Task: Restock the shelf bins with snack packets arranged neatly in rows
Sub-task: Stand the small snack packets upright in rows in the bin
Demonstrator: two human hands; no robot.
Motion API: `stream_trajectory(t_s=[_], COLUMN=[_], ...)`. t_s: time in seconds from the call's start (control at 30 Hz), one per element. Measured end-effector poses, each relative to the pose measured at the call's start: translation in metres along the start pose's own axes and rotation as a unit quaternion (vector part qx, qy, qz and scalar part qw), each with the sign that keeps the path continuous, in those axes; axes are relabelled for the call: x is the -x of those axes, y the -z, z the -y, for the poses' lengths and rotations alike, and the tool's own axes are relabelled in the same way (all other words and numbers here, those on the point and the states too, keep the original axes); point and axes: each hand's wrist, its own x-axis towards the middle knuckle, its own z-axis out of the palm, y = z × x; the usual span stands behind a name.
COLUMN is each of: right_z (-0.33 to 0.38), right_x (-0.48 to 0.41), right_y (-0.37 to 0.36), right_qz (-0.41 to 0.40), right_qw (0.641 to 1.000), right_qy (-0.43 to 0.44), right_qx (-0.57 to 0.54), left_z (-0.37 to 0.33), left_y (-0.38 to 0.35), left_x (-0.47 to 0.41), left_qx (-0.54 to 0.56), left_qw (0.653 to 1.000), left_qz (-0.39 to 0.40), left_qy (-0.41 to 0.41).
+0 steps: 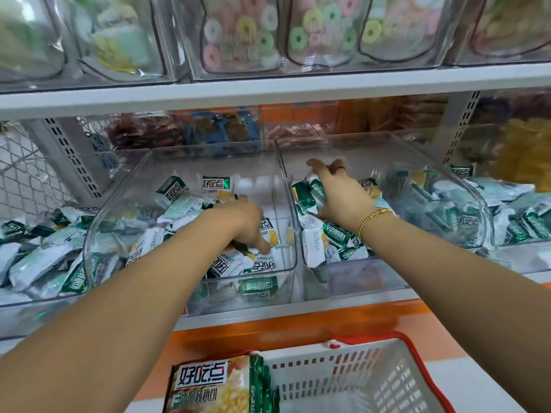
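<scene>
Both arms are uncovered: the left forearm [134, 278] and the right forearm [447, 263] are bare from the wrist down to the frame's lower edge. A thin bracelet [374, 218] of small gold-coloured beads, strung in a single row, sits snug on the right wrist. The right hand [343, 195] wears a narrow ring [340, 169] on one finger, dark with a reddish glint, its detail too small to tell. The left hand [244, 222] is bare on its back and wrist
</scene>
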Motion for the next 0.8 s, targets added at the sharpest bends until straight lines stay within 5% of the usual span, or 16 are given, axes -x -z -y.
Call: stream_trajectory(t_s=[0.17,0.37,0.5,0.63,0.8], right_z=[-0.006,-0.018,-0.028,-0.034,-0.031], right_x=[-0.006,0.0,0.015,0.047,0.122], right_y=[-0.004,0.003,0.021,0.055,0.104], right_qz=[-0.049,-0.07,-0.084,-0.081,-0.027], right_qw=[0.997,0.975,0.908,0.816,0.785], right_qy=[-0.032,-0.107,-0.223,-0.247,-0.15], right_qx=[-0.054,-0.181,-0.345,-0.517,-0.601], left_z=[0.012,0.025,0.009,-0.028,-0.078], left_y=[0.001,0.018,0.019,0.013,-0.011], left_x=[0.008,0.048,0.097,0.15,0.217], left_qx=[0.088,0.286,0.378,0.432,0.549], left_qw=[0.994,0.935,0.872,0.819,0.781], left_qz=[-0.065,-0.209,-0.309,-0.379,-0.297], left_qy=[0.01,0.031,0.026,0.009,-0.023])
